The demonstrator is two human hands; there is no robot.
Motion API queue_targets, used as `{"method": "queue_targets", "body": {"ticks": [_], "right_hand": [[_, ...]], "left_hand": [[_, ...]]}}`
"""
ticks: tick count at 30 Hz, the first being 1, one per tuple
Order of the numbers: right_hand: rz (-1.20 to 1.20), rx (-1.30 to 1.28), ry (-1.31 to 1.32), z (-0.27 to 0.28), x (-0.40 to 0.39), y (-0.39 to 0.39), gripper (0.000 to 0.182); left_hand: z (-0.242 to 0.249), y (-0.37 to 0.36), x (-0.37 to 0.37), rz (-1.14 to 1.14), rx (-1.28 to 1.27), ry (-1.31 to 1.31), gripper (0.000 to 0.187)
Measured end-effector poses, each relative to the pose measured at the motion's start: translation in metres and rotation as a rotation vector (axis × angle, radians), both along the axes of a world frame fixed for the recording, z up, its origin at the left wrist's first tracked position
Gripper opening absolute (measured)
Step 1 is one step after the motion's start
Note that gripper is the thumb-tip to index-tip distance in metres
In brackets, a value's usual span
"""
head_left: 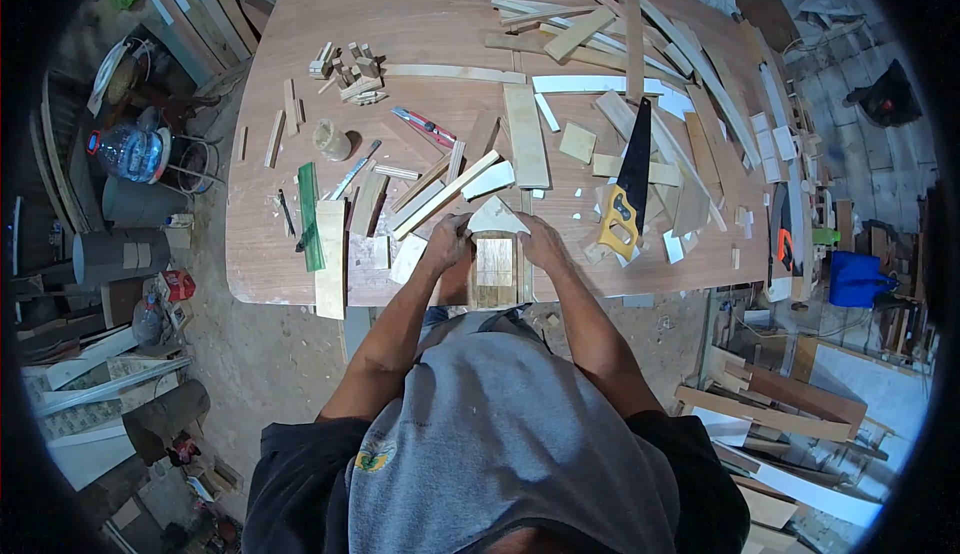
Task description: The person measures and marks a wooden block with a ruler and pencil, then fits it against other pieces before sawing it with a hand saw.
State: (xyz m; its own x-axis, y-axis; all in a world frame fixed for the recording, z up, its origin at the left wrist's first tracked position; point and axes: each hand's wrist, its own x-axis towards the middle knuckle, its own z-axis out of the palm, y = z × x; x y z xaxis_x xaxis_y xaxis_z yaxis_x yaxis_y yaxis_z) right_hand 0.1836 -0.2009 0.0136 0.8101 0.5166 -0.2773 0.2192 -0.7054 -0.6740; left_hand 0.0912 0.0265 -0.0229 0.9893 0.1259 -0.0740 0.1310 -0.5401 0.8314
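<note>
At the table's near edge, a pale triangular wooden piece sits at the top of a small upright-sided wooden piece with a light panel. My left hand grips the triangle's left corner, its fingers closed. On the other side, my right hand has its fingers closed on the right corner. Long pale strips lie just beyond my left hand. A handsaw with a yellow handle rests to the right of my right hand.
The wooden table carries a glass jar, a red utility knife, a green ruler and small blocks. Wood strips pile up at the back right. Scrap boards stand beside the table.
</note>
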Motion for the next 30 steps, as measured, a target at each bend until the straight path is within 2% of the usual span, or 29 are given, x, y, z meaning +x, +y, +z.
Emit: {"method": "queue_targets", "body": {"ticks": [5, 14, 17, 19, 20, 22, 23, 25, 30], "right_hand": [[0.025, 0.005, 0.02, 0.0, 0.004, -0.001, 0.045], [0.019, -0.024, -0.007, -0.002, 0.006, 0.002, 0.046], [0.013, -0.064, 0.031, 0.004, 0.005, 0.002, 0.047], [0.0, -0.062, 0.005, -0.001, 0.006, 0.002, 0.048], [0.003, -0.062, 0.004, -0.003, 0.007, 0.001, 0.048], [-0.02, -0.058, 0.055, -0.004, 0.01, 0.001, 0.046], [-0.019, -0.059, 0.055, -0.004, 0.012, 0.001, 0.046], [-0.048, -0.122, 0.168, -0.006, 0.018, 0.003, 0.044], [-0.065, -0.149, 0.204, -0.006, 0.024, 0.003, 0.045]], "left_hand": [[-0.002, 0.002, 0.001, -0.003, -0.07, -0.038, 0.037], [-0.005, 0.007, 0.001, -0.017, -0.081, 0.079, 0.036], [-0.014, 0.012, 0.0, -0.048, -0.166, 0.035, 0.038], [-0.008, 0.017, 0.002, -0.077, -0.281, 0.191, 0.042], [-0.009, 0.017, 0.004, -0.074, -0.281, 0.19, 0.042], [-0.017, 0.016, 0.007, -0.018, -0.493, 0.23, 0.045], [-0.021, 0.017, 0.007, -0.016, -0.494, 0.23, 0.045], [0.001, 0.017, 0.01, 0.01, -0.499, 0.373, 0.044], [0.0, 0.014, 0.008, 0.051, -0.474, 0.333, 0.045]]}}
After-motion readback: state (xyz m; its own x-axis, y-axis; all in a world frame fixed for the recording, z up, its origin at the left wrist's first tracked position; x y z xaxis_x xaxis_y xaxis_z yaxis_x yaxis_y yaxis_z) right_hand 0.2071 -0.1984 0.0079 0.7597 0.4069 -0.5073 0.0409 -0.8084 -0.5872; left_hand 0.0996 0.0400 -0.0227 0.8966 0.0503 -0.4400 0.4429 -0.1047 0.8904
